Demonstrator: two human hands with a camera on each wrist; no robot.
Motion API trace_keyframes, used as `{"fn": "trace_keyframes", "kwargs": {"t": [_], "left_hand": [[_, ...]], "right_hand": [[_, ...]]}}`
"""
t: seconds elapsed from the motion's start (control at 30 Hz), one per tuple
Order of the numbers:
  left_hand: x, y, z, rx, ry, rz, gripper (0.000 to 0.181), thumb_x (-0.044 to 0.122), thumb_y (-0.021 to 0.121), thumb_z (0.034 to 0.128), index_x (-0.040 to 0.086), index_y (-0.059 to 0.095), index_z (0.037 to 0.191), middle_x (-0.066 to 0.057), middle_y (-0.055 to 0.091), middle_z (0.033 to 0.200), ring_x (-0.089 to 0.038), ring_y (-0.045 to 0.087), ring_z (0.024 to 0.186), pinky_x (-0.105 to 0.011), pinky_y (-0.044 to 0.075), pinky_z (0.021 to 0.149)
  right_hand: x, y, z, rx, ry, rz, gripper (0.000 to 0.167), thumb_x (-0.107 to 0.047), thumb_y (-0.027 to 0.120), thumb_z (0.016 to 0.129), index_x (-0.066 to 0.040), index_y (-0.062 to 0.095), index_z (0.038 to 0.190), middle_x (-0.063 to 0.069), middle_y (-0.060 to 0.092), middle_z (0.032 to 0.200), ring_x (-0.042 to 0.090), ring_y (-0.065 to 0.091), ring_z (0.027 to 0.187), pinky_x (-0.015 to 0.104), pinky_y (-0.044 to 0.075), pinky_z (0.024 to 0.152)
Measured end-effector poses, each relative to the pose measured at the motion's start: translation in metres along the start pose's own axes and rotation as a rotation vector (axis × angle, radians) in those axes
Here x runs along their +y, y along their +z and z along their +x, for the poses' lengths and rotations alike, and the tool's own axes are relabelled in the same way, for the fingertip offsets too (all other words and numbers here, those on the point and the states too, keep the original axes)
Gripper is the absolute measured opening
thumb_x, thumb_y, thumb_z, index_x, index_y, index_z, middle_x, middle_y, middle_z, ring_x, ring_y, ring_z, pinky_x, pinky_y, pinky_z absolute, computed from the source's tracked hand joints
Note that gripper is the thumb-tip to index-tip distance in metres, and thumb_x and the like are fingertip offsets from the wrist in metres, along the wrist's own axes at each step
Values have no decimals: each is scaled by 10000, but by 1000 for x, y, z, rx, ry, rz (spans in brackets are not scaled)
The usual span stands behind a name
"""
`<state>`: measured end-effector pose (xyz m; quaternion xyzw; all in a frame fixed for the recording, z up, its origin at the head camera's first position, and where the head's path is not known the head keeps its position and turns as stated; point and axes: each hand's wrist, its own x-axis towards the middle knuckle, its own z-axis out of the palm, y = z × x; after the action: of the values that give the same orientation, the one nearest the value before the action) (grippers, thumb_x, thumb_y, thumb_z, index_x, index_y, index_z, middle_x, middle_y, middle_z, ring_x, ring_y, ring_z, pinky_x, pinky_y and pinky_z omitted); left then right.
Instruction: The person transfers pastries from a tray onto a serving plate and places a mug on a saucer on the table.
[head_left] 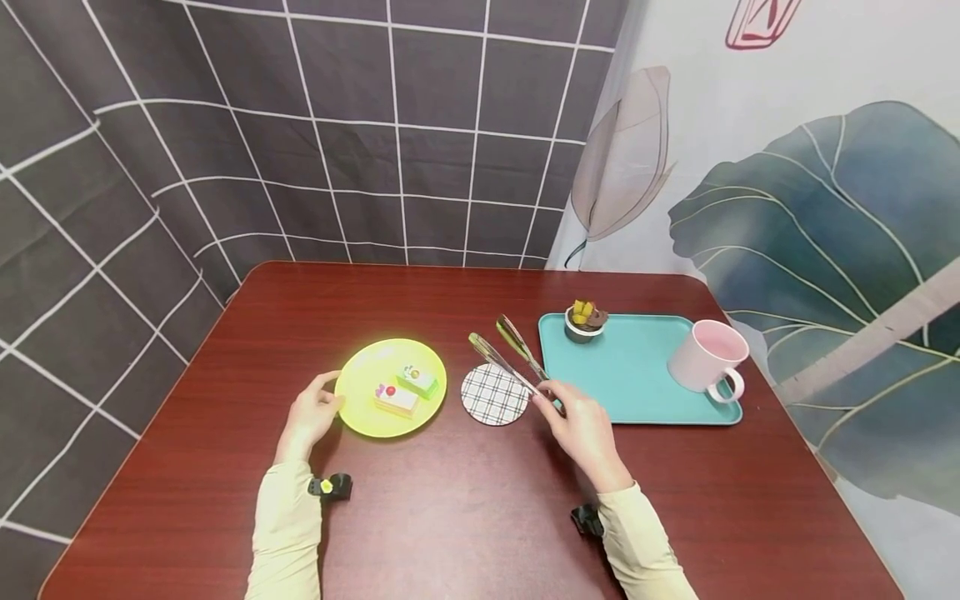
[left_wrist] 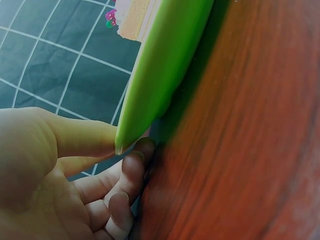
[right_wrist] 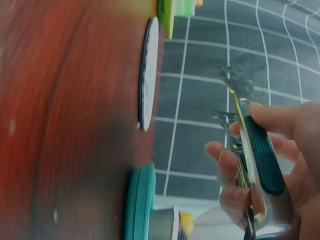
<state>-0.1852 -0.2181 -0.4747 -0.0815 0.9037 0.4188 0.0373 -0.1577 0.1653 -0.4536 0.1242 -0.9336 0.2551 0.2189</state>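
My left hand (head_left: 310, 417) pinches the near-left rim of a yellow-green plate (head_left: 367, 367), thumb on top and fingers beneath in the left wrist view. Two small toy cake slices lie on the plate: a pink-and-cream one (head_left: 396, 401) with a red berry on top and a green one (head_left: 417, 381). In my right hand (head_left: 579, 425) is a pair of metal tongs (right_wrist: 252, 145) with dark grip pads, held above the table. Their two arms stand apart with nothing between the tips, pointing up and left past a round checked coaster (head_left: 495, 395).
A teal tray (head_left: 630, 375) lies to the right, carrying a chocolate cupcake (head_left: 583, 323) at its back left corner and a pink mug (head_left: 708, 358) at its right end. Everything stands on a dark red wooden table (head_left: 450, 517). Behind it hangs a grey grid-patterned cloth (head_left: 435, 158).
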Motion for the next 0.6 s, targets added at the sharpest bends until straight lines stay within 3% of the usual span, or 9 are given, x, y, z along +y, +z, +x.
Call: {"fn": "trace_keyframes", "kwargs": {"t": [0.13,0.27,0.37,0.6], "left_hand": [[1,0,0,-2,-1,-3,479,86,527,924,46,439,1393,-297,651,1023,-395,614,979,-456,445,837],[1,0,0,-3,-2,-8,480,85,524,925,49,435,1395,-298,647,1031,-400,609,990,-477,443,858],[0,0,0,-5,-7,-14,482,92,520,926,54,432,1399,-290,648,1032,-389,612,990,-470,445,859],[-2,0,0,3,-6,4,486,117,516,921,54,437,1397,-250,657,999,-335,632,950,-357,443,787]], "right_hand": [[9,-5,-2,2,63,2,186,-208,726,848,-120,723,1011,64,693,862,155,554,634,355,441,585],[18,-9,-5,3,100,20,188,-167,637,919,-65,725,1050,121,723,968,288,675,830,451,515,746],[25,-11,-8,-7,130,29,206,-109,569,955,-29,709,1083,173,718,1057,362,671,996,499,505,844],[37,-17,-10,49,199,66,315,22,539,932,-13,652,1224,248,692,1064,408,655,983,532,496,813]]}}
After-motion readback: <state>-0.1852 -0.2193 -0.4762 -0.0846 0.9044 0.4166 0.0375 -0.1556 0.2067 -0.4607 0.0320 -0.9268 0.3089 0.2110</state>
